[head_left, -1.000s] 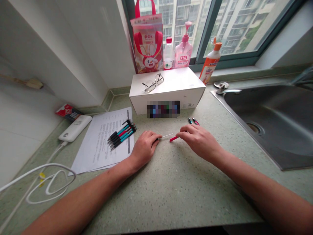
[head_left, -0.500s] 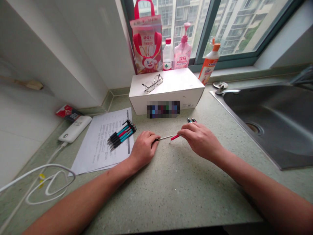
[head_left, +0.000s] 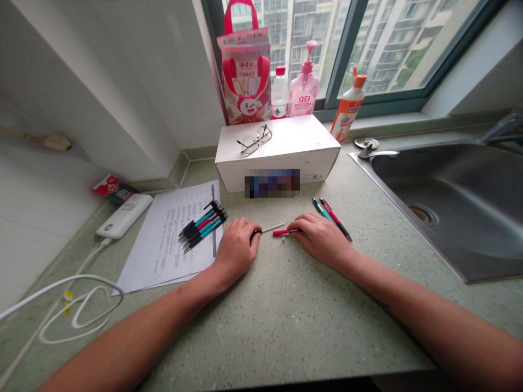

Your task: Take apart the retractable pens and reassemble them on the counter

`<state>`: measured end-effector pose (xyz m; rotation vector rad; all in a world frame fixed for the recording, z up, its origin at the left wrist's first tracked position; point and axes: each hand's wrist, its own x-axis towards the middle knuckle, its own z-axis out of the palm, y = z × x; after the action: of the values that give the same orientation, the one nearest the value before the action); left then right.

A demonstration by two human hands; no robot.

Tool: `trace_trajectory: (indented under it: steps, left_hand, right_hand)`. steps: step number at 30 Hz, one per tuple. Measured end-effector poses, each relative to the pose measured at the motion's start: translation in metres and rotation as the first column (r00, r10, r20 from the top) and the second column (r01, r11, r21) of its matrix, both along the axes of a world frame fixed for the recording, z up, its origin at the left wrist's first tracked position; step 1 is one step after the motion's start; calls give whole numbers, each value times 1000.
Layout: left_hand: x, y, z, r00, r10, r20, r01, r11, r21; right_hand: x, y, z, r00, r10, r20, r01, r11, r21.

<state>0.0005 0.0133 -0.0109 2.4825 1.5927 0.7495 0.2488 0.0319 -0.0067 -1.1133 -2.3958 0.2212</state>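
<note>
My left hand [head_left: 236, 249] rests on the green countertop [head_left: 286, 316], fingers curled round the black end of a thin white pen refill [head_left: 273, 227] that points right. My right hand [head_left: 321, 237] lies just to the right, pinching a red pen barrel [head_left: 281, 232] low over the counter, its tip close under the refill's tip. A tiny white piece [head_left: 283, 240] lies on the counter below the barrel. Two whole pens [head_left: 332, 213], one teal and one red, lie just behind my right hand.
Several finished pens [head_left: 203, 222] lie bundled on printed sheets [head_left: 171, 239] at the left. A white box [head_left: 278, 149] with glasses [head_left: 255, 138] stands behind. Bottles and a red bag line the window sill. A steel sink [head_left: 453, 201] is at right; a power bank [head_left: 123, 215] and cable at left.
My right hand has dropped and drawn back toward me, laying the red barrel nearly flat; the two pens behind it now show in full. My left hand has barely moved.
</note>
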Motion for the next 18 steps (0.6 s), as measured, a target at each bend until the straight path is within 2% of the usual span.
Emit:
trace_trajectory:
  steps: [8, 12, 15, 18]
  left_hand:
    - [-1, 1, -2, 999, 16, -28, -16, 1000, 17]
    - [-1, 0, 0, 1000, 13, -12, -12, 999, 46]
    - [0, -3, 3, 999, -31, 20, 28, 991, 131]
    - [4, -8, 6, 990, -132, 43, 121, 972, 200]
  right_hand:
    - [-3, -2, 1, 999, -32, 40, 32, 999, 2]
    - [2, -2, 4, 998, -56, 7, 55, 997, 59]
    - [2, -5, 11, 996, -79, -36, 83, 985, 152]
    - [-4, -12, 18, 998, -27, -51, 38, 974, 224]
